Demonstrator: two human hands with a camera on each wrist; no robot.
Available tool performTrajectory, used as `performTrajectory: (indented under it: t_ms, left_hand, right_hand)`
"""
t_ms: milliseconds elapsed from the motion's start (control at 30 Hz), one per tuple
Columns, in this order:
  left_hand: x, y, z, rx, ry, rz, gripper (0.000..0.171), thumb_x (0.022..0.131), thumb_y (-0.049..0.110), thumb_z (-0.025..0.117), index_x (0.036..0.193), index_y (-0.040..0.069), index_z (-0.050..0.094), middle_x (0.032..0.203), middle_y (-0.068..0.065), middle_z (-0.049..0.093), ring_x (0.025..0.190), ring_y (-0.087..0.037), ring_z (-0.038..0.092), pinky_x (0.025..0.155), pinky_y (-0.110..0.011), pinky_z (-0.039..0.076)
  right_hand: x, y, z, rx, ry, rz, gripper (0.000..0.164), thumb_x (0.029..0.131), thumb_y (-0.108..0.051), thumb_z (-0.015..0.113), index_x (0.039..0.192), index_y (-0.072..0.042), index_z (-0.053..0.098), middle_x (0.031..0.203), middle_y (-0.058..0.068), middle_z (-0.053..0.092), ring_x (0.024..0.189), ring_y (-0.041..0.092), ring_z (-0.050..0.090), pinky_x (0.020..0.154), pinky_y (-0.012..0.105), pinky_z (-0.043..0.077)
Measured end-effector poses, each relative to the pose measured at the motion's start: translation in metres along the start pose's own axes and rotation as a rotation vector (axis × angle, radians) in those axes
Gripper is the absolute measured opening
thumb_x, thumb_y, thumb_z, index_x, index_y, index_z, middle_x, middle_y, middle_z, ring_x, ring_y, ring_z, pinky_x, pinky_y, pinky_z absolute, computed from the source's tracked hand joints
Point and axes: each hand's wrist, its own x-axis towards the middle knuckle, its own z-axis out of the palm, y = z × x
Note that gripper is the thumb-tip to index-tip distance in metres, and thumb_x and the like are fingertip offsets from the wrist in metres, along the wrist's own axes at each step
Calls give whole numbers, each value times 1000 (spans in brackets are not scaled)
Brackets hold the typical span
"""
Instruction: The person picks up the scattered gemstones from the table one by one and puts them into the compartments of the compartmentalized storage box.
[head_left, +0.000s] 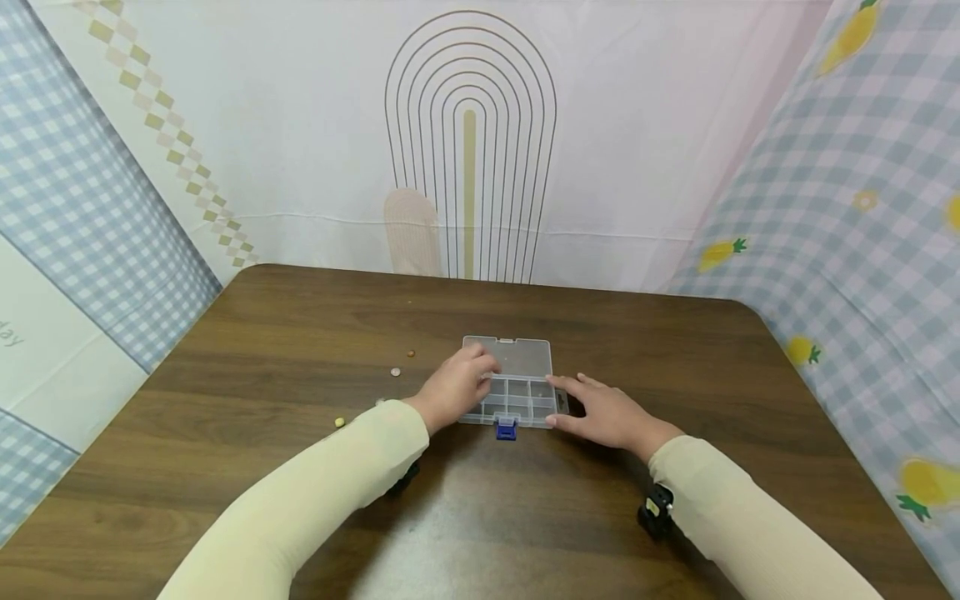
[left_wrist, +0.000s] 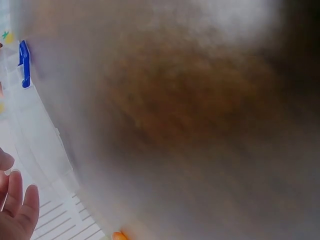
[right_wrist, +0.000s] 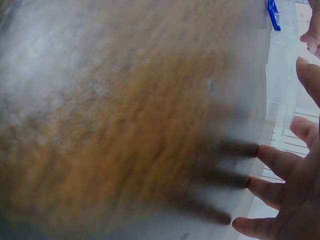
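Note:
A clear plastic compartment box lies on the table with its lid folded back and a blue latch at the front. My left hand hovers over the box's left part, fingers bent downward. A small pale spot shows at its fingertips in the right wrist view; I cannot tell whether it is a held piece. My right hand rests at the box's right side, thumb and index finger touching the edge, its other fingers spread and fairly straight.
Left of the box lie a small pale round piece, a small orange-brown piece and a yellow piece. The brown wooden table meets a patterned cloth at the back; checked cloth hangs on the right.

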Motion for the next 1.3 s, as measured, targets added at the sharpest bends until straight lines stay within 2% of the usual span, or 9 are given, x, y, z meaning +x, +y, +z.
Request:
performTrajectory:
  t_ms: [533, 633, 767, 867, 1000, 1100, 1300]
  left_hand:
    - [2, 5, 2, 32, -65, -13, 20, 88, 1, 65, 107, 6, 68, 102, -6, 59, 90, -18, 56, 78, -30, 52]
    - [2, 4, 3, 27, -59, -6, 21, 87, 3, 69, 108, 6, 67, 105, -6, 59, 94, -18, 57, 81, -32, 52]
    - [2, 1, 3, 21, -31, 25, 27, 85, 7, 72, 111, 6, 67, 116, -8, 59, 106, -22, 57, 91, -35, 50]
    - [1, -1, 2, 27, -10, 38, 34, 85, 12, 73, 117, 5, 66, 130, -12, 55, 120, -26, 52, 101, -40, 44]
    - [0, -4, -3, 47, 14, 31, 48, 84, 22, 76, 127, 9, 61, 145, -11, 45, 136, -29, 38, 111, -45, 33]
    - [-2, -5, -7, 57, 30, 32, 58, 83, 29, 77, 134, 11, 57, 150, -9, 38, 141, -31, 29, 113, -50, 27]
    - [-4, -8, -17, 56, 89, 22, 74, 80, 35, 79, 143, 15, 47, 154, -9, 32, 144, -31, 22, 113, -57, 23]
  right_hand:
    - [-1, -1, 0, -6, -3, 11, 78, 88, -65, 54, 150, -22, 37, 149, 17, 40, 140, 42, 29, 103, 67, 30]
    - [0, -1, 0, -4, -4, 8, 77, 88, -64, 54, 150, -22, 37, 149, 17, 40, 140, 42, 29, 103, 67, 29]
    - [-1, -1, 0, -3, -1, -3, 75, 89, -62, 54, 150, -22, 37, 149, 15, 41, 140, 42, 29, 103, 67, 30]
    - [-1, -1, 0, -7, 1, -10, 74, 90, -61, 54, 150, -22, 38, 149, 13, 42, 140, 42, 29, 103, 67, 30]
    - [-1, -2, 0, -11, 2, -14, 73, 90, -61, 54, 149, -21, 38, 149, 14, 42, 139, 42, 29, 102, 67, 31]
    - [-1, -2, 0, -5, 1, -12, 73, 90, -60, 55, 149, -21, 38, 149, 13, 41, 140, 42, 29, 102, 68, 30]
    - [0, -2, 1, 1, 1, -5, 73, 90, -61, 55, 149, -22, 38, 149, 13, 41, 140, 42, 28, 103, 68, 29]
